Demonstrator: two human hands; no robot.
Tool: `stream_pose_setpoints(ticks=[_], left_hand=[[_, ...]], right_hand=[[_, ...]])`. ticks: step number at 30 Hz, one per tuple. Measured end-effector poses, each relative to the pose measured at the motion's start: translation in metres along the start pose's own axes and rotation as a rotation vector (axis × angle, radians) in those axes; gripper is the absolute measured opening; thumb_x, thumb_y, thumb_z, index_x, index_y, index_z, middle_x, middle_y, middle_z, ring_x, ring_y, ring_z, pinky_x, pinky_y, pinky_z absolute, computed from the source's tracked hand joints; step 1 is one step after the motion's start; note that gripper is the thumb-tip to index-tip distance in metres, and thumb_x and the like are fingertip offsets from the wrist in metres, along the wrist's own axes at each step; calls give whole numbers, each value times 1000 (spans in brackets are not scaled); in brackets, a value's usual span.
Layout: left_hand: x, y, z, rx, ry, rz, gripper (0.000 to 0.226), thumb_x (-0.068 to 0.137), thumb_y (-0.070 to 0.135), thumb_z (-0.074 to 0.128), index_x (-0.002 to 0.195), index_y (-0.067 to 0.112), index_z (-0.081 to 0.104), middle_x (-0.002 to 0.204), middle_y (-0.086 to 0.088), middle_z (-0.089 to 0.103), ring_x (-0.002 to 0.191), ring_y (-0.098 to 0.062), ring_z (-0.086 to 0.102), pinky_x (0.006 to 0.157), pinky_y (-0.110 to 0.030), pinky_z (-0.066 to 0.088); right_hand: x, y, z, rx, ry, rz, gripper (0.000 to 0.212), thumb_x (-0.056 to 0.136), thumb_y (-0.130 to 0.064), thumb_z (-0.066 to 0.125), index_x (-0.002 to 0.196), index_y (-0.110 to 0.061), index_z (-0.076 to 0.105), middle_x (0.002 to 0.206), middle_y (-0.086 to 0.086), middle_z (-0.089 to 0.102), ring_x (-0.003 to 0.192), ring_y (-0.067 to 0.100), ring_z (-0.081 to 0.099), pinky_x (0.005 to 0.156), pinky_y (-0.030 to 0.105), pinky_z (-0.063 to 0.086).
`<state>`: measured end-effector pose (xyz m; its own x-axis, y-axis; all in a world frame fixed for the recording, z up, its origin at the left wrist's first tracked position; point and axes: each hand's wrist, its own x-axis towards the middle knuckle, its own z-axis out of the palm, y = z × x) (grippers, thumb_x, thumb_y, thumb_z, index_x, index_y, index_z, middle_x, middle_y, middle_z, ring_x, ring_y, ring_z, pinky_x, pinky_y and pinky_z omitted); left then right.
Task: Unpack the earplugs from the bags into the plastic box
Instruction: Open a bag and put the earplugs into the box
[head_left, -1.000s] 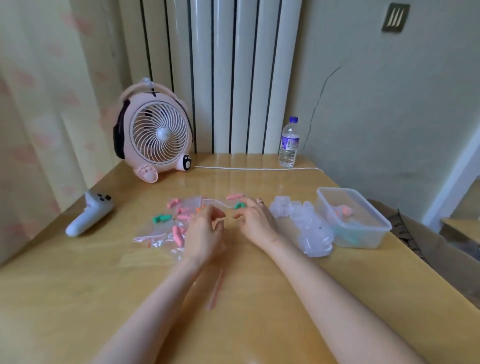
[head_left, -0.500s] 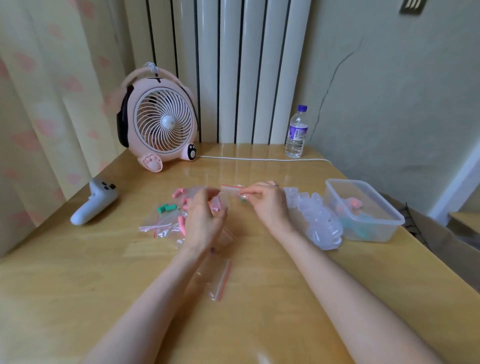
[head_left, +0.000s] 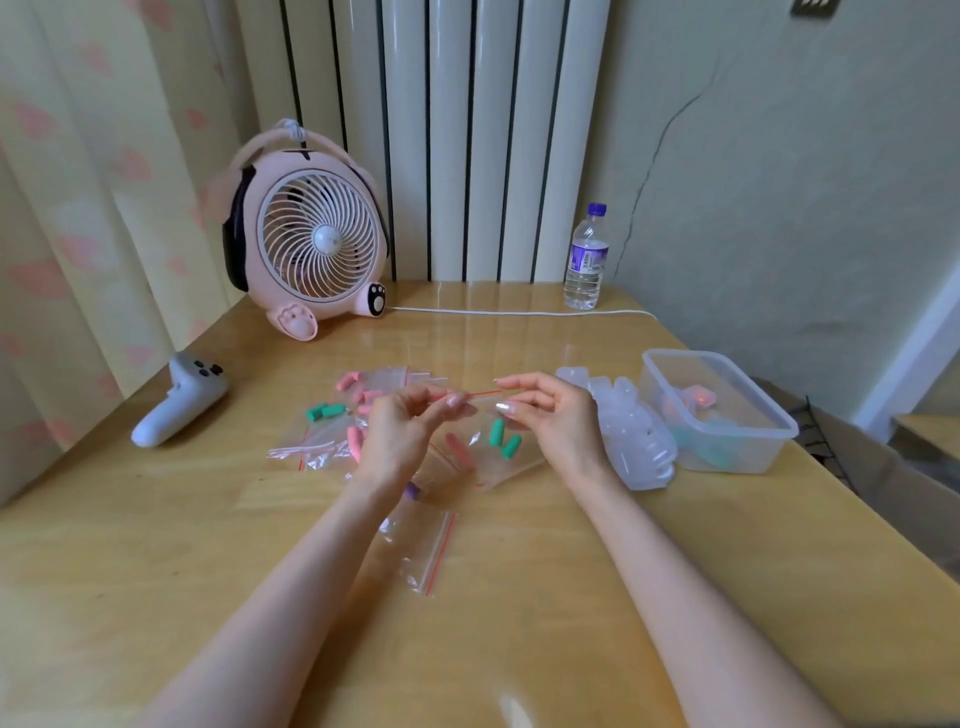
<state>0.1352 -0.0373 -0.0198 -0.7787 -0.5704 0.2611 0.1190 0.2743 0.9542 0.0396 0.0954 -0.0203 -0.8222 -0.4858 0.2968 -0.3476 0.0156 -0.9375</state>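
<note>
My left hand (head_left: 402, 434) and my right hand (head_left: 553, 415) both pinch the red zip strip of a small clear bag (head_left: 485, 460), held just above the table. Two green earplugs (head_left: 503, 439) hang inside that bag. Left of my hands lies a pile of clear bags (head_left: 332, 431) with pink and green earplugs in them. An empty bag (head_left: 423, 551) lies flat near my left forearm. The clear plastic box (head_left: 714, 410) stands at the right, with a few pink and green earplugs inside.
A heap of clear small cases (head_left: 634, 436) lies between my right hand and the box. A pink fan (head_left: 311, 241) stands at the back left, with its white cable (head_left: 519, 313) along the back. A water bottle (head_left: 586, 260) and a white controller (head_left: 179, 402) are also on the table.
Both hands lifted a bag with green earplugs off the table and took hold of its zip edge. The camera tilted slightly down and closer.
</note>
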Motion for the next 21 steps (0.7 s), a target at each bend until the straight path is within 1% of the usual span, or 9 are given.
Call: stream_pose_setpoints(ticks=[3, 5, 7, 9, 12, 14, 16, 18, 21], left_hand=[[2, 1, -4, 45, 168, 34, 15, 88, 19, 63, 89, 6, 71, 81, 2, 73, 66, 3, 64, 65, -4, 41], [3, 0, -8, 27, 235, 68, 12, 88, 23, 63, 81, 16, 68, 79, 2, 74, 59, -5, 67, 76, -15, 46], [5, -3, -11, 31, 265, 96, 14, 89, 29, 62, 77, 22, 65, 74, 3, 74, 54, -17, 68, 96, -39, 43], [6, -4, -13, 38, 287, 103, 15, 88, 30, 62, 77, 21, 65, 77, 10, 73, 57, -20, 69, 102, -54, 36], [8, -3, -14, 52, 314, 84, 14, 87, 29, 64, 74, 23, 64, 75, 17, 72, 68, -17, 70, 101, -54, 38], [8, -2, -13, 61, 304, 63, 13, 87, 28, 64, 74, 24, 64, 74, 17, 71, 67, -9, 69, 101, -50, 40], [6, -1, -13, 63, 285, 33, 12, 87, 26, 64, 76, 23, 63, 77, 7, 74, 60, -5, 67, 88, -33, 49], [3, 2, -11, 64, 243, 22, 12, 88, 23, 63, 77, 19, 63, 83, -3, 74, 53, -15, 67, 57, -21, 49], [1, 3, -8, 80, 163, 1, 13, 86, 21, 65, 74, 17, 62, 83, -5, 74, 55, -28, 66, 44, -32, 50]], right_hand=[[4, 9, -1, -356, 108, -79, 20, 80, -5, 68, 87, -24, 71, 71, -7, 71, 71, 6, 64, 70, 26, 51], [6, 10, -2, -432, 167, -105, 20, 81, -7, 66, 84, -26, 71, 75, -7, 71, 76, 9, 66, 73, 32, 53], [7, 6, -2, -284, 204, -114, 21, 83, -4, 65, 84, -24, 70, 78, -4, 71, 76, 11, 67, 75, 36, 56], [8, 1, 1, -49, 222, -140, 22, 84, -1, 64, 83, -23, 69, 82, 1, 72, 78, 16, 69, 80, 39, 57], [8, -4, 2, 133, 197, -193, 14, 84, -4, 66, 86, -17, 69, 85, 7, 74, 87, 18, 71, 87, 36, 53], [7, -2, 1, 58, 126, -157, 13, 85, -7, 63, 88, -18, 70, 86, 2, 74, 90, 12, 70, 87, 31, 51], [7, 3, -1, -299, 46, -127, 18, 85, -12, 59, 89, -24, 72, 86, -7, 74, 87, 6, 67, 81, 27, 48], [4, 5, 1, -659, 70, -143, 19, 85, -16, 58, 90, -28, 72, 87, -12, 69, 78, 10, 59, 72, 26, 44], [2, 2, 2, -411, 32, -225, 20, 82, -16, 64, 93, -30, 72, 88, -15, 64, 69, 9, 49, 67, 25, 41]])
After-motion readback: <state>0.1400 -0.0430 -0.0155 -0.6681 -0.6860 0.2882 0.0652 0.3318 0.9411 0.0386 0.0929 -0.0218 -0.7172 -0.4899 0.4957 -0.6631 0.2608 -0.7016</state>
